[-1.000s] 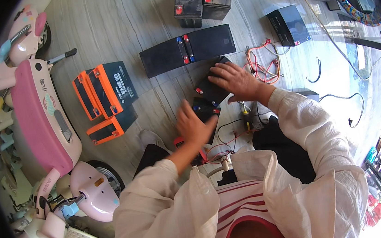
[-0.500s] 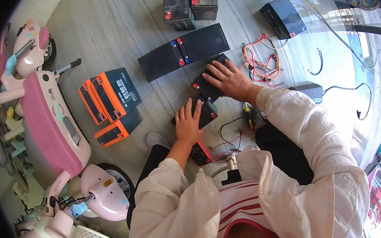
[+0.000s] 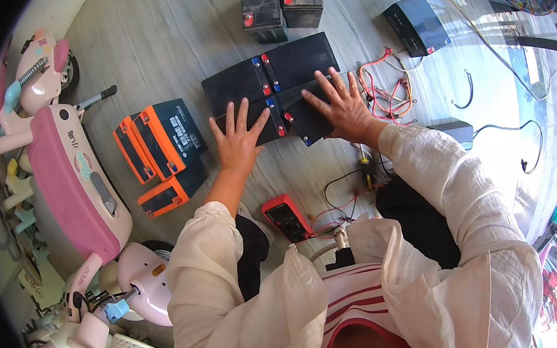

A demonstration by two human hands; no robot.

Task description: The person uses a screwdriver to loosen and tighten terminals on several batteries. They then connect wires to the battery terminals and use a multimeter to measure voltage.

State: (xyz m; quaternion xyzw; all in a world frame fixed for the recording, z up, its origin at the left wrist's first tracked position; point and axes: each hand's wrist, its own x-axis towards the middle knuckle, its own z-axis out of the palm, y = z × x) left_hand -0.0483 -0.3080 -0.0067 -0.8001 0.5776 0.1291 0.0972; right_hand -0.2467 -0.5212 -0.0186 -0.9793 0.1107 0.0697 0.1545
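Note:
My left hand (image 3: 239,137) lies with spread fingers on a black battery (image 3: 268,130), its fingertips near the row behind. My right hand (image 3: 346,107) rests, fingers also apart, on another black battery (image 3: 305,121). This right one sits slightly skewed against its left neighbour. Behind them stand two more black batteries, a left one (image 3: 231,89) and a right one (image 3: 302,59), end to end. Red and blue terminals of all these batteries face the middle seam. Parts of the front pair are hidden under my hands.
Orange-and-dark batteries (image 3: 168,141) stand at left beside a pink scooter (image 3: 78,174). A red multimeter (image 3: 288,219) lies nearer me. To the right are tangled red and white wires (image 3: 385,91) and a black battery (image 3: 415,24). Grey batteries (image 3: 262,6) stand at the back.
Both front batteries have moved away from me, up against the back row. My left hand has gone forward and left, its fingers spreading. The multimeter is now uncovered.

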